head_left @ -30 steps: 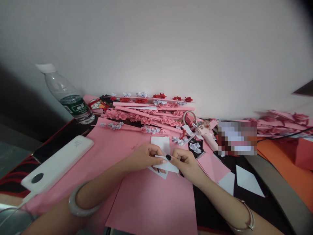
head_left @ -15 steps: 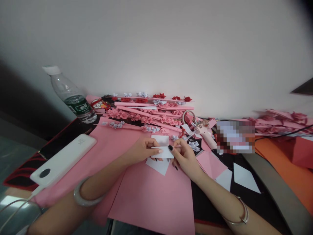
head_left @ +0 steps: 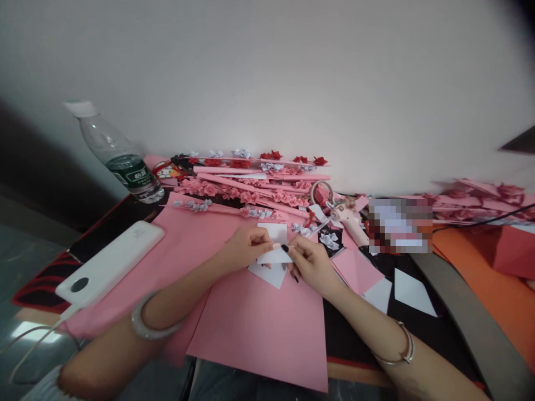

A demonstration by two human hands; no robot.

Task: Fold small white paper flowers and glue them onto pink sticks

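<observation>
A small folded piece of white paper (head_left: pixel 272 257) is pinched between my two hands. My left hand (head_left: pixel 246 247) grips its left side, thumb on top and fingers beneath. At the upper right edge, my right hand (head_left: pixel 308 260) presses its thumb against the fold, close to my left thumb. Other white paper (head_left: pixel 272 276) shows just below, and a white piece (head_left: pixel 273 228) above; whether they join the held piece I cannot tell. All of this lies over a large pink sheet (head_left: pixel 263 334).
A white power bank (head_left: pixel 111 262) and a water bottle (head_left: pixel 125 161) stand on the left. Paper-flower stems (head_left: pixel 251 192) are piled at the back. To the right are a glue gun (head_left: pixel 351 224), pink squares (head_left: pixel 357 270), a white sheet (head_left: pixel 413 292) and orange paper (head_left: pixel 472 267).
My right thumb has shifted left along the held paper, nearer my left thumb. The whole view has moved slightly, so things appear higher.
</observation>
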